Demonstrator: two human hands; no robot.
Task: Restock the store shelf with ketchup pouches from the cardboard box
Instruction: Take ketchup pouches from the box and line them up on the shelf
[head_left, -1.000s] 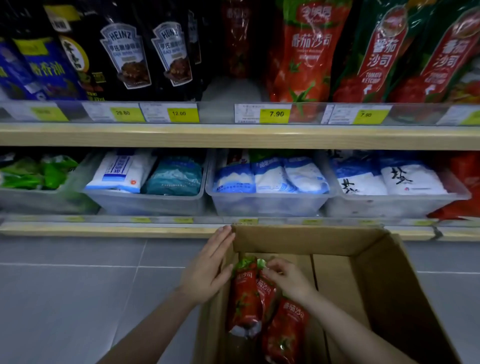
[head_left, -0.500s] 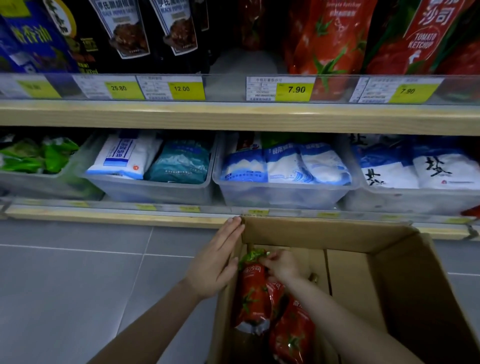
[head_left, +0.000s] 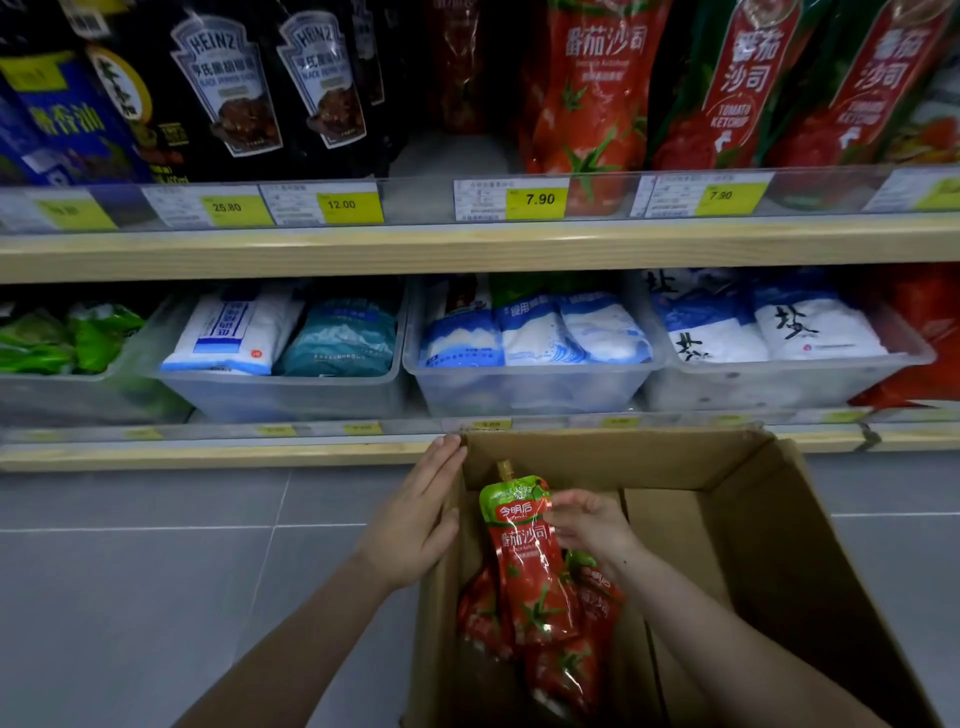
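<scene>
An open cardboard box (head_left: 769, 545) stands on the floor in front of the shelves. My right hand (head_left: 587, 525) grips a red ketchup pouch (head_left: 530, 566) with a green top and spout, held upright just above the other ketchup pouches in the box (head_left: 571, 670). My left hand (head_left: 415, 525) lies flat against the box's left wall, fingers on its top corner. Ketchup pouches on the upper shelf (head_left: 592, 93) stand at the right, above a 7.90 price tag (head_left: 537, 198).
Dark sauce pouches (head_left: 223, 88) fill the upper shelf's left; a gap (head_left: 457, 150) lies between them and the ketchup. Clear bins of salt bags (head_left: 530, 338) line the lower shelf. Grey floor tiles (head_left: 156, 571) spread to the left of the box.
My right hand has lifted one ketchup pouch up out of the pile, so its green top and spout now show. My left hand stays on the box wall.
</scene>
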